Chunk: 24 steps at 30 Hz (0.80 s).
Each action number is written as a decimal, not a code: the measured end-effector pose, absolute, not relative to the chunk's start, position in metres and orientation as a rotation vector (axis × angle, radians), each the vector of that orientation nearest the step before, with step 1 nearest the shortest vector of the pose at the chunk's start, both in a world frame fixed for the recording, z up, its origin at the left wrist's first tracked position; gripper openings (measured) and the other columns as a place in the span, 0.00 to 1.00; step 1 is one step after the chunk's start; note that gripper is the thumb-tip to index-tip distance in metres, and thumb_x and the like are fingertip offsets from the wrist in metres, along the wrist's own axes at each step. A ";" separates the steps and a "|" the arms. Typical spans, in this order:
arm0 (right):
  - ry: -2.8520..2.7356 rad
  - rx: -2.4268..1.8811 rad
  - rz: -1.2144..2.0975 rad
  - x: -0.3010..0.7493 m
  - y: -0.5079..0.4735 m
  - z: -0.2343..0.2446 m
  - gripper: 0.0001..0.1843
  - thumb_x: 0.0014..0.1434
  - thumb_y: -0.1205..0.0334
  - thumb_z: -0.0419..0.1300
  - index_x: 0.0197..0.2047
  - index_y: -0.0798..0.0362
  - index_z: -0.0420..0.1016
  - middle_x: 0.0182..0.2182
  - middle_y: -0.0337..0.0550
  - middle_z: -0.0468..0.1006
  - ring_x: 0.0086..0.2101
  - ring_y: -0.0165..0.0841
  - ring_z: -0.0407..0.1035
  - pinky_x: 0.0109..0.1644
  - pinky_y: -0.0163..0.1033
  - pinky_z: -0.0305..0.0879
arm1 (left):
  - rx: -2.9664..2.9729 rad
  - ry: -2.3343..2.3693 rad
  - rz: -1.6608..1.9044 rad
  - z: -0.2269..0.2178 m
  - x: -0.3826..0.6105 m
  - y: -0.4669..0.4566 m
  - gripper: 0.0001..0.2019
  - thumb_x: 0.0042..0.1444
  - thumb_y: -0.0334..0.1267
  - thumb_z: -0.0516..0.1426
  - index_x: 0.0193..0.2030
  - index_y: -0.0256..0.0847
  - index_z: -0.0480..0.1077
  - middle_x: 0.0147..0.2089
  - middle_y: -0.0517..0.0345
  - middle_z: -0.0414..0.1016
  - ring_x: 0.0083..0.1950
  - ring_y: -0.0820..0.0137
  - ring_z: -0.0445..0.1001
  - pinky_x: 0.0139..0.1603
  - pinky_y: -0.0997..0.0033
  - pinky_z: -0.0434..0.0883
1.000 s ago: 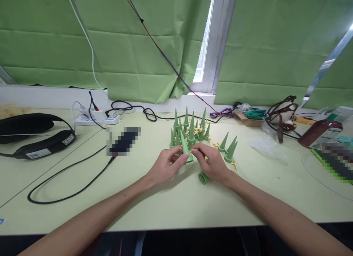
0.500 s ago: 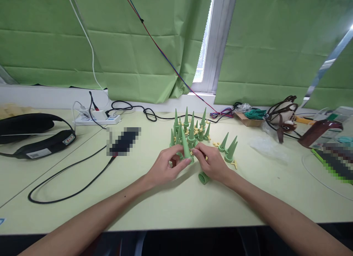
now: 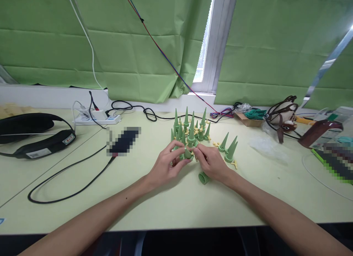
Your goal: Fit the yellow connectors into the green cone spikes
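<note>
My left hand [image 3: 165, 164] is closed around a green plastic watering spike [image 3: 188, 153], thumb below and fingers above. The spike looks foreshortened, its tip tilted away. Right beside it, my right hand [image 3: 213, 163] pinches a small yellow valve [image 3: 192, 153] against the spike's side; the fingers partly cover it, so how far it sits in cannot be told. Behind both hands several green spikes [image 3: 191, 132] stand upright, with yellow valves among them. Under my right hand a green spike [image 3: 203, 178] lies with its round open end facing me.
To the right stand several more spikes [image 3: 231, 151], with a loose yellow valve [image 3: 234, 164] nearby. A clear plastic bag [image 3: 268, 149] lies farther right. On the left are a blurred dark phone [image 3: 124, 141] on a black cable, a power strip [image 3: 97, 118] and a black headset [image 3: 44, 144].
The spike in my left hand has tipped from upright to pointing away, and its side has turned towards my right hand. My right hand has barely shifted.
</note>
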State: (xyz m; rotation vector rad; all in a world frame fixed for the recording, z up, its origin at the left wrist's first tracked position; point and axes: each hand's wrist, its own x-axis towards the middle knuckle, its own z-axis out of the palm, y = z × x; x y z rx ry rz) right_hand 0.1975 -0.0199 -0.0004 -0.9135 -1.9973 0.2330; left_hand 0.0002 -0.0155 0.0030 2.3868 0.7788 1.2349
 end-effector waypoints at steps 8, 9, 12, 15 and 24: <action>-1.931 -0.920 0.202 0.196 -0.021 0.001 0.18 0.71 0.59 0.48 0.27 0.51 0.59 0.20 0.34 0.61 0.21 0.27 0.54 0.28 0.35 0.53 | 2.238 0.854 1.254 0.007 0.003 -0.018 0.10 0.62 0.37 0.58 0.49 0.42 0.66 0.45 0.55 0.67 0.24 0.82 0.63 0.24 0.77 0.65; -1.916 -0.916 0.196 0.197 -0.021 0.001 0.18 0.71 0.60 0.48 0.27 0.51 0.60 0.21 0.34 0.62 0.21 0.27 0.55 0.28 0.34 0.53 | 2.203 0.876 1.259 0.008 0.003 -0.018 0.11 0.62 0.38 0.59 0.49 0.41 0.65 0.45 0.56 0.66 0.24 0.82 0.63 0.23 0.77 0.64; -1.860 -0.906 0.182 0.197 -0.022 0.002 0.16 0.71 0.60 0.49 0.29 0.51 0.62 0.22 0.35 0.65 0.22 0.27 0.57 0.28 0.34 0.55 | 2.126 0.915 1.253 0.011 0.003 -0.018 0.09 0.62 0.41 0.58 0.44 0.40 0.64 0.42 0.59 0.66 0.23 0.81 0.64 0.23 0.77 0.63; -1.819 -0.908 0.170 0.196 -0.023 0.004 0.14 0.71 0.60 0.50 0.31 0.51 0.65 0.22 0.35 0.66 0.22 0.28 0.59 0.28 0.35 0.56 | 2.108 0.942 1.199 0.014 0.003 -0.019 0.12 0.66 0.44 0.53 0.35 0.38 0.66 0.32 0.61 0.67 0.23 0.79 0.64 0.23 0.77 0.62; -1.882 -0.860 0.133 0.195 -0.023 0.006 0.14 0.71 0.59 0.50 0.34 0.51 0.70 0.25 0.39 0.72 0.25 0.30 0.64 0.30 0.36 0.60 | 1.970 0.899 1.005 0.013 0.004 -0.017 0.22 0.65 0.54 0.51 0.28 0.37 0.67 0.18 0.65 0.62 0.20 0.76 0.62 0.21 0.75 0.62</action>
